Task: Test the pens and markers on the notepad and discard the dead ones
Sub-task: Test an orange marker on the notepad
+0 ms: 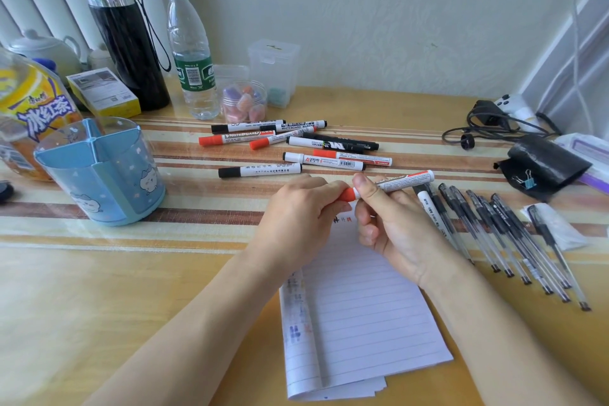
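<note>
- We've got the red-capped marker (389, 184) up over the top of the notepad (359, 306), both hands on it: right hand (395, 224) gripping the barrel, left hand (303, 211) pinching the cap.
- Risk as we see it: a hard tug and the cap flies off among the markers on the table (99, 290).
- An exposed tip could smear our fingers.
</note>
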